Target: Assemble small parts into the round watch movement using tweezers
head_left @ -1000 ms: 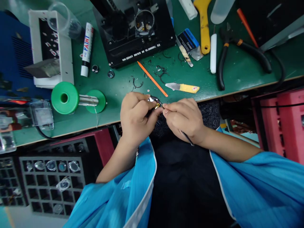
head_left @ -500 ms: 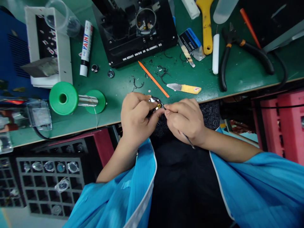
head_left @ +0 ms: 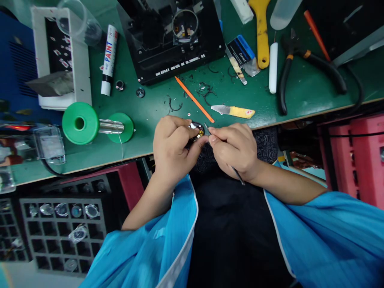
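My left hand [head_left: 175, 146] is closed around a small round watch part [head_left: 198, 129] with a dark rim and gold-coloured pieces inside. The fingers and thumb cover much of it. In my right hand [head_left: 234, 148] is a thin metal pick [head_left: 239, 176], pinched between thumb and fingers. Its pointed tip is just to the right of the watch part, and its other end sticks out below my palm. Both hands are over the front edge of the green bench [head_left: 156, 98]. An orange stick [head_left: 195, 99] and a yellow-handled blade [head_left: 233, 111] lie just beyond my fingers.
A black machine [head_left: 168, 60] with a round glass-like part stands at the back. Left are a solder spool [head_left: 80, 124], a paint marker [head_left: 109, 60] and a white box [head_left: 82, 68]. Pliers [head_left: 289, 72] lie right. A foam tray [head_left: 64, 228] of watches is below left.
The pick's tip has drawn back slightly to the right, off the watch part, and now shows clearly. My left hand has hardly moved.
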The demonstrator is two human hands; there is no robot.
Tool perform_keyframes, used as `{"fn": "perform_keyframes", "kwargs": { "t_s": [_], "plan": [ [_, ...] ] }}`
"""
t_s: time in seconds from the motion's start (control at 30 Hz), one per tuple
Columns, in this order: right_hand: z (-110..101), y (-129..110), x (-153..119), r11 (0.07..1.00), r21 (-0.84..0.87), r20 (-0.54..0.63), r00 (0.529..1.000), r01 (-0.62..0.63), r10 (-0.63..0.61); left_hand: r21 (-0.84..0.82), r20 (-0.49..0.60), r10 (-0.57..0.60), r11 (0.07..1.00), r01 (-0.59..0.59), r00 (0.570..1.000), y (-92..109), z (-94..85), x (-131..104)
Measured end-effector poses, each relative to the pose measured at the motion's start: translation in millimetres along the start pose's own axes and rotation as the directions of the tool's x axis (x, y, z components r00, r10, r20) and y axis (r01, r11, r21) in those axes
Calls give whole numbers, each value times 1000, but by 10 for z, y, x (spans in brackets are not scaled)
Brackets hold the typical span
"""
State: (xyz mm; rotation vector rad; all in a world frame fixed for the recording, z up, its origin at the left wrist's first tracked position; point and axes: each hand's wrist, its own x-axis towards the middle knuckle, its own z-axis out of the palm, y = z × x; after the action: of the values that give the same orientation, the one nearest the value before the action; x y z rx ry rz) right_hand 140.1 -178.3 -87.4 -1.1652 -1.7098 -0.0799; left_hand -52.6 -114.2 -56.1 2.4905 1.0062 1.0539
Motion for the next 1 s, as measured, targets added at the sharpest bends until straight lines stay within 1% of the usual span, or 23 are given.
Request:
{"fn": "perform_keyframes", "kwargs": {
  "t_s": [0.13, 0.2, 0.27, 0.37, 0.47, 0.57, 0.67, 0.77, 0.9, 1.0],
  "plan": [
    [-1, -9, 8, 999, 35, -10, 999, -37, 38, 13, 21, -33, 999, 33, 999, 7, -3, -6],
    [-3, -17, 16, 998, 47, -18, 999, -49, 50, 16, 13, -28, 999, 28, 1000, 5, -1, -12],
    [-3, -24, 25, 997, 45, -26, 998, -62, 64, -1, -3, -16, 1000, 16, 1000, 2, 4, -17],
    [2, -21, 34, 997, 40, -35, 997, -63, 64, -35, 2, -32, 999, 33, 999, -1, 8, -21],
    [10, 6, 38, 998, 46, -75, 996, -53, 56, -17, 20, -49, 999, 50, 999, -5, 7, -21],
    [2, 39, 50, 994, 73, -115, 990, -76, 84, 8, 17, -23, 1000, 23, 1000, -8, 3, -16],
    [-40, 63, 74, 994, 97, -63, 996, -57, 64, 10, 22, -11, 1000, 11, 1000, -5, -3, -11],
    [-106, 78, 95, 990, 135, 32, 999, -35, 31, 0, 32, -49, 999, 49, 998, -4, -4, -16],
    [-176, 100, 88, 982, 185, 152, 988, -38, 10, 2, 41, -82, 997, 82, 996, -16, 3, -29],
    [-194, 113, 76, 976, 211, 170, 985, -53, 17, 1, 48, -102, 995, 102, 994, -25, 4, -34]
  ]
}}
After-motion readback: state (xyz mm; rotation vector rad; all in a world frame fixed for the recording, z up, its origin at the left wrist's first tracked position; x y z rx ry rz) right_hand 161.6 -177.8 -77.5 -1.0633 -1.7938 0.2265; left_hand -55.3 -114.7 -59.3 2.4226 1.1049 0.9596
